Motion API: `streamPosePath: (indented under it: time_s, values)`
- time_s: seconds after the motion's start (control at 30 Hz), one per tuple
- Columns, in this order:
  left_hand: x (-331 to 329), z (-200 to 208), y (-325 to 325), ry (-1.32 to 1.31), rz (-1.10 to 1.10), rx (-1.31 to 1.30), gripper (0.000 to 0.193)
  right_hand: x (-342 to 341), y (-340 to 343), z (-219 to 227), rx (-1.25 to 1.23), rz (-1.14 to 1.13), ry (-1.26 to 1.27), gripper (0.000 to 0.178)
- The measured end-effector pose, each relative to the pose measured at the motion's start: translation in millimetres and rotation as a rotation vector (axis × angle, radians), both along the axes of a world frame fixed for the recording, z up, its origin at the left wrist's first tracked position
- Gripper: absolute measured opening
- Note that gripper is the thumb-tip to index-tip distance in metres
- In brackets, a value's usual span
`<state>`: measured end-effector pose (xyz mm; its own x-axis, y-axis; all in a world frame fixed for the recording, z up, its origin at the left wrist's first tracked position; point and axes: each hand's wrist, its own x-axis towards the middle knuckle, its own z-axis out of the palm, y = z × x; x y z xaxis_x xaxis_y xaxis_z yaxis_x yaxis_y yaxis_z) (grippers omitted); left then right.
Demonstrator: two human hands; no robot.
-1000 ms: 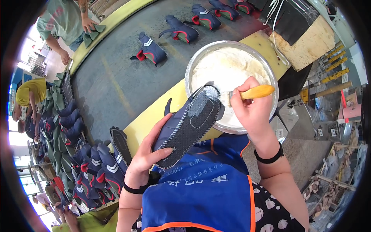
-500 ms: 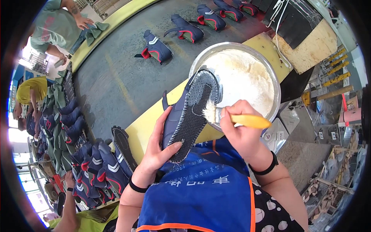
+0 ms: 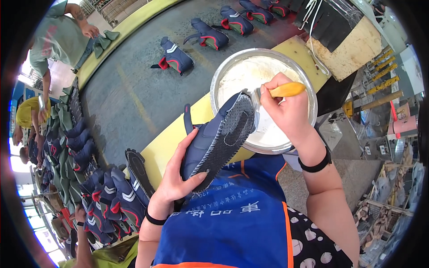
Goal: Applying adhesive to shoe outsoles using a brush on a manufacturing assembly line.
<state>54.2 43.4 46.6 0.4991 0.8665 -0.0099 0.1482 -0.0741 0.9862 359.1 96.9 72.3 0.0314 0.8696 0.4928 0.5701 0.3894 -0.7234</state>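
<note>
There were two hands at work, and each one held a single thing. The left hand (image 3: 175, 181) had its grip closed around one shoe upper (image 3: 225, 138), with the thumb pressed on the dark sole and the fingers behind the navy side. The right hand (image 3: 287, 109) had its grip closed around one brush (image 3: 288, 90). The brush head was right beside the upper end of the sole; whether the bristles touched it, I could not tell. This shoe upper was tilted in front of one bowl (image 3: 279, 148), slightly covering its lower left rim.

On the grey tabletop (image 3: 138, 76) I counted five more uppers (image 3: 176, 57), standing in one slanting row. One further dark sole (image 3: 137, 169) leaned at the left, near a crowded pile (image 3: 123, 192) which I could not count exactly. Two black bands (image 3: 316, 166) circled the wrists, one for each.

As for materials, the bowl was round and of shiny metal, and it contained a thick white paste (image 3: 239, 73) with an uneven surface. The brush had a smooth, rounded, yellow-orange handle and a metal collar. The held sole was long and oval, bumpy in texture, with pale stitches along its edge and a wet shine.
</note>
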Motion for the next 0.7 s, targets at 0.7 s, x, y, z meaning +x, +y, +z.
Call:
streamPosePath:
  time_s: [0.7]
  values:
    - [-30,-63,71,-0.353,0.839,-0.195,0.088,46,-30,-29,0.047,-0.252,0.334,0.015]
